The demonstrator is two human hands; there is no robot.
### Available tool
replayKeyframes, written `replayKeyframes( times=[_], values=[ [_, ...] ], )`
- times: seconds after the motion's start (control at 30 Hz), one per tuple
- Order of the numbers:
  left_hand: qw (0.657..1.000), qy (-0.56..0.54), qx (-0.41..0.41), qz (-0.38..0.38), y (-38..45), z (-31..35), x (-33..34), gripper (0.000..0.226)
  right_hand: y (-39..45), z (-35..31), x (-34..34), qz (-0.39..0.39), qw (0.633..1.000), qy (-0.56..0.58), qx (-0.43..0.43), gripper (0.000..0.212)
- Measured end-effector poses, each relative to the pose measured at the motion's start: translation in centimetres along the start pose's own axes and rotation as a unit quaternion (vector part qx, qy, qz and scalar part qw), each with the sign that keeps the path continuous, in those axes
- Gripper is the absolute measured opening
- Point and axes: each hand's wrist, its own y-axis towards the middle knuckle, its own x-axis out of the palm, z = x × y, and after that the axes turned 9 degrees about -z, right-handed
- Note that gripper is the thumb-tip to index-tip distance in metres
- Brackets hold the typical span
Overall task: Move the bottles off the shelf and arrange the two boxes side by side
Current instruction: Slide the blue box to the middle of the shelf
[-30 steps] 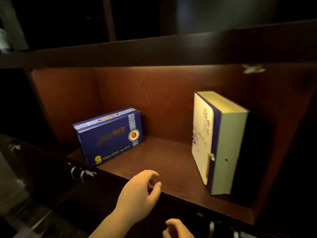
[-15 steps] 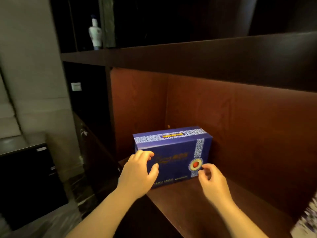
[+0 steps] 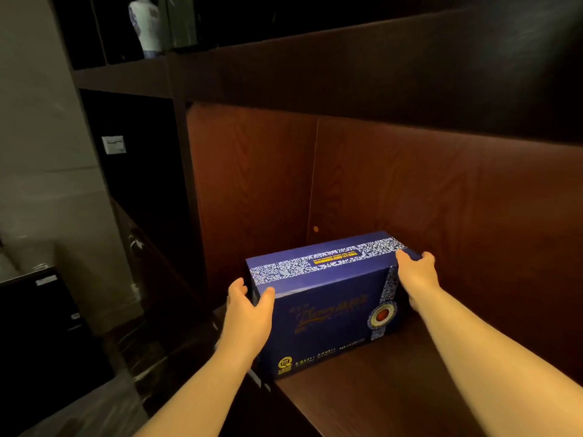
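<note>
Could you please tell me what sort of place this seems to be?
Probably a display cabinet in a home or office: dark wooden shelving, a porcelain bottle up top, a blue gift box held by both hands.

Box (image 3: pixel 328 307) deep blue, white floral band, red-centred medallion; shelf (image 3: pixel 372 392) reddish-brown woodgrain

The box (image 3: pixel 325 298) stands on the shelf (image 3: pixel 378 392) in its left rear corner, near the side panel and the back panel. The left hand (image 3: pixel 249 313) is on the box's left end, the right hand (image 3: pixel 416 275) on its right end. A bottle (image 3: pixel 145 23) stands on the upper shelf, above and left of the box.
</note>
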Motion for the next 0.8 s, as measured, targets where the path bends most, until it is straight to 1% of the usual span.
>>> replayKeyframes(
  times=[0.07,0.13,0.2,0.27,0.3,0.37,0.43,0.47,0.53,0.57,0.6,0.67,0.8],
  values=[
    [1.000,-0.016,0.011,-0.017,0.2,-0.7,0.6,0.049,0.6,0.5,0.1,-0.011,0.999,0.036,0.016,0.076],
    [0.999,-0.018,0.030,-0.038,0.5,-1.5,0.9,0.032,0.9,1.0,-0.1,-0.012,0.999,0.027,0.015,0.069],
    [0.998,-0.021,0.040,-0.052,1.0,-1.8,0.6,0.025,0.8,1.3,-0.2,0.001,1.000,0.024,0.005,0.048],
    [0.996,-0.021,0.047,-0.066,1.7,-1.8,0.0,0.022,0.4,1.8,-0.4,0.025,0.999,0.032,-0.008,0.020],
    [0.996,-0.024,0.050,-0.076,2.1,-1.9,-0.3,0.018,0.1,2.1,-0.6,0.037,0.999,0.037,-0.013,0.015],
    [0.994,-0.033,0.054,-0.093,3.0,-1.9,-0.6,0.005,-1.0,2.7,-1.2,0.058,0.997,0.039,-0.023,0.018],
    [0.992,-0.038,0.054,-0.107,4.0,-2.1,-0.9,0.002,-2.4,3.0,-1.7,0.081,0.996,0.039,-0.023,0.016],
    [0.991,-0.037,0.052,-0.115,4.5,-2.2,-0.9,0.006,-3.2,3.2,-1.9,0.095,0.995,0.037,-0.021,0.015],
    [0.989,-0.035,0.049,-0.133,5.2,-2.4,-1.1,0.024,-4.7,3.5,-2.2,0.121,0.992,0.031,-0.017,0.015],
    [0.988,-0.039,0.047,-0.139,5.6,-2.5,-1.2,0.031,-5.5,3.7,-2.3,0.132,0.991,0.026,-0.013,0.020],
    [0.988,-0.045,0.047,-0.143,6.1,-2.6,-1.2,0.033,-6.3,3.9,-2.4,0.143,0.989,0.022,-0.007,0.029],
    [0.985,-0.056,0.048,-0.154,6.7,-2.6,-1.4,0.031,-8.1,4.2,-2.7,0.160,0.987,0.018,0.007,0.041],
    [0.980,-0.070,0.048,-0.178,7.7,-2.3,-1.7,0.023,-11.5,5.0,-2.9,0.186,0.982,-0.010,0.018,0.050]
  ],
)
